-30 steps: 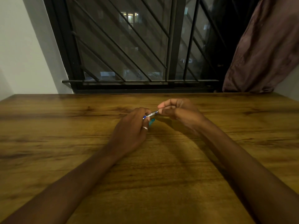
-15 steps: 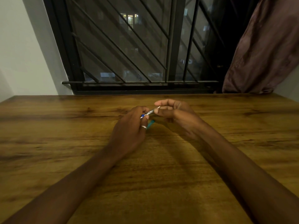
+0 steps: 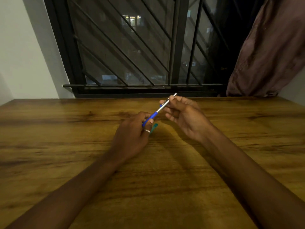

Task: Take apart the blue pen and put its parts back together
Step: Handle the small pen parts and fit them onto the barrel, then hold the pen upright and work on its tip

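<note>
Wood-grain brown tabletop fills the lower two thirds of the frame, running from the left edge to the right. At upper left a pale wall meets a black-framed window with diagonal metal bars, which spans the upper middle.

Just left of centre, the left hand rests low over the tabletop with its fingers curled closed around the lower, blue end of the pen; a thin silver ring sits on one finger. A small teal piece pokes out just beside that hand on its right side, and what it is cannot be told.

The blue and silver pen slants up from the left hand toward the upper right, blue plastic in its lower part and silver metal in its upper part, held clear of the tabletop between the two hands. Its silver tip reaches the far edge of the tabletop in the picture.

Right of centre, the right hand pinches the silver part between thumb and fingertips, its other fingers loosely bent. Both bare forearms stretch down to the bottom corners.

At upper right hangs a dusty mauve curtain of crumpled cloth.
</note>
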